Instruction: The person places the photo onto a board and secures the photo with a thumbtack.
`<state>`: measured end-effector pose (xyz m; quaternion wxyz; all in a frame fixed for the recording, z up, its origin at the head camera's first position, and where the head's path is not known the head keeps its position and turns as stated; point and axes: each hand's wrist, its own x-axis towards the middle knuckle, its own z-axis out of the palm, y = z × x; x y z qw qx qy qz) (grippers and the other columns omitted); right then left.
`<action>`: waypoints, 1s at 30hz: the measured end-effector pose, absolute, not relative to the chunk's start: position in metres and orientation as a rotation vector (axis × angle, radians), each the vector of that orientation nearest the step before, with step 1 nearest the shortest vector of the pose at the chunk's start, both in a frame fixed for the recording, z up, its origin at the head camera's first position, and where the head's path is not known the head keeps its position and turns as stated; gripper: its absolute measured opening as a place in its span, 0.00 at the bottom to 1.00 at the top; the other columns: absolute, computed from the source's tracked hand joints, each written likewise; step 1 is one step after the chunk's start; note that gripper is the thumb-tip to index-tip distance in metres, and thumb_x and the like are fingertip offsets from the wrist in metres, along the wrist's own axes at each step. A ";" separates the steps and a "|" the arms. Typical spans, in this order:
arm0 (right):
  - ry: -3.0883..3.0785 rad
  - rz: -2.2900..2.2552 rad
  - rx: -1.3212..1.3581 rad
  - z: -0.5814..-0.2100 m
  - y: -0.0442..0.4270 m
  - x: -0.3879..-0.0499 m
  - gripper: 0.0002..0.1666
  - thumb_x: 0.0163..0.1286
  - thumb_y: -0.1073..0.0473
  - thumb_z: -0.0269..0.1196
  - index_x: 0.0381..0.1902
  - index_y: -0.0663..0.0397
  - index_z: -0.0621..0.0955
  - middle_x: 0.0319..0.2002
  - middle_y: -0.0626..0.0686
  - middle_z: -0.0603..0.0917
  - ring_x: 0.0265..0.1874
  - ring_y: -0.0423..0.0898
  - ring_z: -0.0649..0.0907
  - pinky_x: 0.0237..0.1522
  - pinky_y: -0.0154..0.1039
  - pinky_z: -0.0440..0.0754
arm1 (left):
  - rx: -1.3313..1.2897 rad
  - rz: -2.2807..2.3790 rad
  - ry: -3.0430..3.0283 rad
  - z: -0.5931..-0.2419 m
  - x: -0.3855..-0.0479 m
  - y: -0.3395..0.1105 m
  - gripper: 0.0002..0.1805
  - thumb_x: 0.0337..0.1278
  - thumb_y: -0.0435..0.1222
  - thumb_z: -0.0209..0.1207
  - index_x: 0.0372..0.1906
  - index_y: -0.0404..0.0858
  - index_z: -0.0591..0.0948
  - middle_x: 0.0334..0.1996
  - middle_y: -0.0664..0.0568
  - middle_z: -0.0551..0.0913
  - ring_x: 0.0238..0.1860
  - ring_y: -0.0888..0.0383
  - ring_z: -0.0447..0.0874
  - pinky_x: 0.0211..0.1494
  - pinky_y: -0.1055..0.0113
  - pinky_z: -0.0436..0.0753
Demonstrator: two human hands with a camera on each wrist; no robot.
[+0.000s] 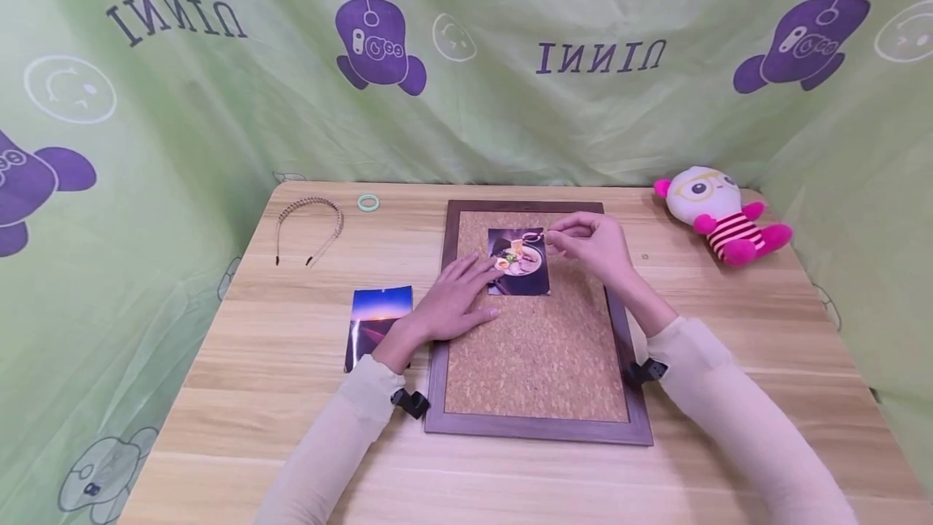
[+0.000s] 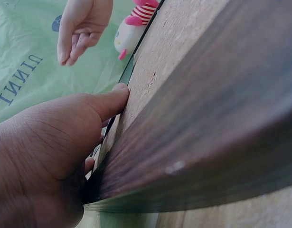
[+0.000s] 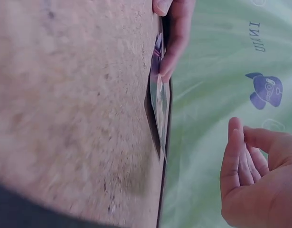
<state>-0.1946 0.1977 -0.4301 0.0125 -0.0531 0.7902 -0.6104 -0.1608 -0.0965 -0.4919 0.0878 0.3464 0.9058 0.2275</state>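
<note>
A photo of a ramen bowl (image 1: pixel 526 266) lies on the upper part of a framed cork board (image 1: pixel 535 363). My left hand (image 1: pixel 461 298) rests flat with spread fingers over the photo's left edge. In the right wrist view the photo (image 3: pixel 158 102) stands slightly off the cork at its near edge. Just beside the photo's upper right corner, my right hand (image 1: pixel 592 245) hovers with thumb and fingertips together. That same right hand (image 3: pixel 262 175) is above the board; whether anything tiny sits between its fingertips is hidden.
A sunset road photo (image 1: pixel 375 316) lies left of the board. Farther back are a braided headband (image 1: pixel 312 202) and a mint green ring (image 1: pixel 368 202). To the right, a plush toy (image 1: pixel 717 217) lies near a tiny gold-coloured piece (image 1: pixel 645 256). Green curtains enclose the table.
</note>
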 end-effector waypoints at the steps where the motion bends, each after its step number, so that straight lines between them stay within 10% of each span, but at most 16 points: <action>1: 2.436 -1.909 -0.157 -0.430 0.195 -0.197 0.14 0.75 0.66 0.74 0.49 0.77 0.87 0.34 0.56 0.95 0.30 0.43 0.94 0.33 0.36 0.93 | 1.031 0.680 2.697 -0.492 -0.161 -0.096 0.39 0.83 0.54 0.59 0.87 0.42 0.67 0.89 0.43 0.58 0.90 0.37 0.45 0.92 0.40 0.44; 30: 2.392 -1.731 0.062 -0.453 0.149 -0.252 0.14 0.79 0.66 0.68 0.53 0.75 0.88 0.35 0.61 0.93 0.23 0.35 0.86 0.30 0.26 0.87 | 1.041 0.774 2.760 -0.496 -0.159 -0.094 0.27 0.88 0.40 0.51 0.82 0.39 0.73 0.85 0.40 0.67 0.88 0.35 0.54 0.92 0.41 0.48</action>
